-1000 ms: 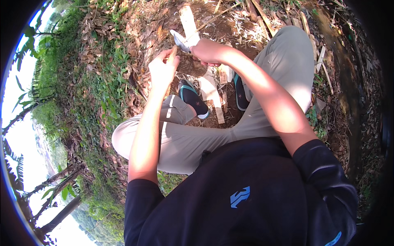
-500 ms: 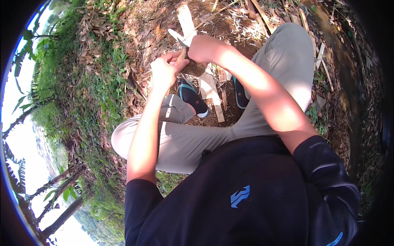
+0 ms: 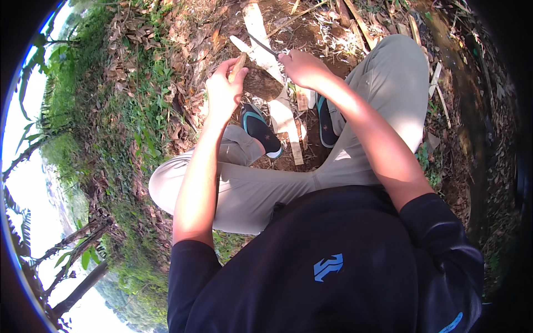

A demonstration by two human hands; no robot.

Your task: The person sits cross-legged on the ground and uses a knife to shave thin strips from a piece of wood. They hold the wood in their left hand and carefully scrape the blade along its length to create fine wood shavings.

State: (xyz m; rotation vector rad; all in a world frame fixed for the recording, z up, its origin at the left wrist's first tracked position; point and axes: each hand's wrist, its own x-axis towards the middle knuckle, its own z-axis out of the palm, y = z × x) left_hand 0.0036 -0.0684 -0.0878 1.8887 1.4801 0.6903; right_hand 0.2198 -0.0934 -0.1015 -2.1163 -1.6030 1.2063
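Note:
My left hand (image 3: 224, 87) is closed on a short brown piece of wood (image 3: 239, 65), pinched between thumb and fingers with its end pointing away from me. To the right, my right hand (image 3: 305, 69) grips a knife (image 3: 263, 45); its handle is mostly hidden in the fist. The dark blade slants up and left, apart from the held wood. Just past the wood shows a pale pointed piece (image 3: 240, 43); whether it joins the held wood I cannot tell. Below and between the hands sits a dark round-edged wood block (image 3: 263, 85).
Pale flat wood strips (image 3: 254, 19) lie on the soil beyond the block, with another strip (image 3: 293, 141) between my sandalled feet (image 3: 260, 129). Thin sticks (image 3: 360, 23) and shavings are scattered at the far right. Dry leaves and green plants (image 3: 147, 144) cover the left side.
My right hand has drawn away to the right with the knife, so the blade is now apart from the wood. My left hand has stayed almost in place, still holding the wood.

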